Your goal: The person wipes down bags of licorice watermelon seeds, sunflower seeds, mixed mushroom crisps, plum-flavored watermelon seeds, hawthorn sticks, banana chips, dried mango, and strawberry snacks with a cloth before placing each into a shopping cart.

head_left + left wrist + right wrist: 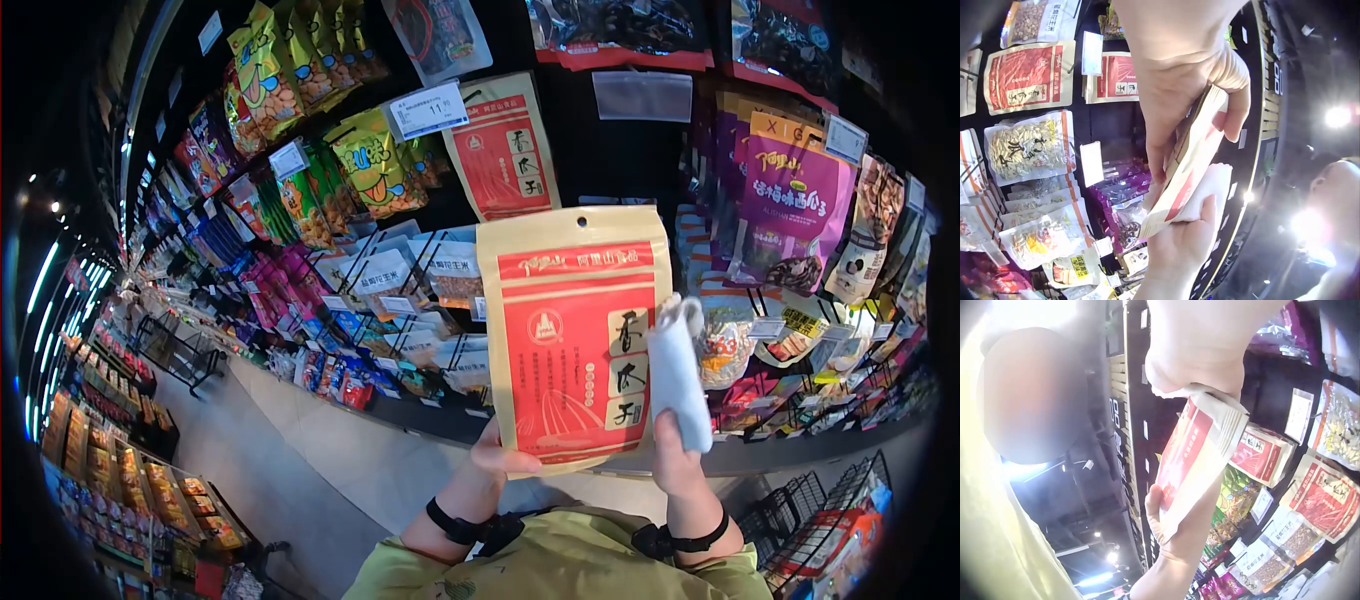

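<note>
A cream-and-red packet of seeds point(570, 340) is held upright in front of the shelves, its printed front toward the head camera. My left hand point(492, 462) grips its lower left corner, thumb across the front and fingers behind. In the left wrist view, that hand point(1191, 69) wraps round the packet's edge. My right hand point(680, 458) pinches a folded white cloth point(682, 370) under its thumb, at the packet's lower right side. From the right wrist, a bit of the cloth point(1169, 392) shows beside the packet point(1200, 447). The right fingers are mostly hidden behind cloth and packet.
Another red packet point(502, 150) of the same look hangs behind, beside a price tag point(430, 108). Purple bags point(795, 205) hang at right, yellow snack bags point(375, 170) at left. A shopping cart point(830, 520) stands low at right; an aisle floor point(290, 440) runs left.
</note>
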The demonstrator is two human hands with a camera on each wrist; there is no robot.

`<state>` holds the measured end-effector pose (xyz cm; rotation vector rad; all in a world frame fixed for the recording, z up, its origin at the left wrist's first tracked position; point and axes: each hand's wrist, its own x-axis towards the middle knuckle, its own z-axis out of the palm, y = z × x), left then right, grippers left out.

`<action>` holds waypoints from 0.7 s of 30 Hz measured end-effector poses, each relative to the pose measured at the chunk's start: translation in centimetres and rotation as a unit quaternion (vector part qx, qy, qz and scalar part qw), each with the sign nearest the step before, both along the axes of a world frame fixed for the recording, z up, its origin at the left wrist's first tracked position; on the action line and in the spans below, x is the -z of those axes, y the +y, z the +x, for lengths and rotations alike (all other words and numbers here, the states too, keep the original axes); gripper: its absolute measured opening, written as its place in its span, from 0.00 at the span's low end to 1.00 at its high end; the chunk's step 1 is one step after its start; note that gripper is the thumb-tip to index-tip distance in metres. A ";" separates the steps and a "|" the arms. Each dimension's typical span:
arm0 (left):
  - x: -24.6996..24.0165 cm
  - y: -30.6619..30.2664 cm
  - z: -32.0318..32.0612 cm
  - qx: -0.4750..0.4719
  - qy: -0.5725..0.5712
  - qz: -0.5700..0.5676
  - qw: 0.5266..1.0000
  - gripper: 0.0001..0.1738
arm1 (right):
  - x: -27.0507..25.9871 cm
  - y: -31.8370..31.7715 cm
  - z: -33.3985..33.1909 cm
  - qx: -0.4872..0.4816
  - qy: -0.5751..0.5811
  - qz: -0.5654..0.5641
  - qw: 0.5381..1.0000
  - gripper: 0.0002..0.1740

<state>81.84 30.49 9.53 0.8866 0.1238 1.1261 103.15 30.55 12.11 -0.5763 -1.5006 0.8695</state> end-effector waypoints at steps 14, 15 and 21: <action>-0.5 -0.5 -0.7 -0.077 -0.032 -0.171 0.982 0.45 | 2.1 0.2 -0.1 -0.062 0.189 -0.237 0.951 0.30; -0.5 -0.5 -0.7 -0.077 -0.033 -0.178 0.980 0.45 | 1.9 0.2 -0.1 -0.061 0.187 -0.243 0.950 0.30; -0.8 -0.3 -0.4 -0.137 -0.027 -0.190 0.972 0.34 | 1.2 0.1 -0.3 -0.128 0.219 -0.307 0.917 0.30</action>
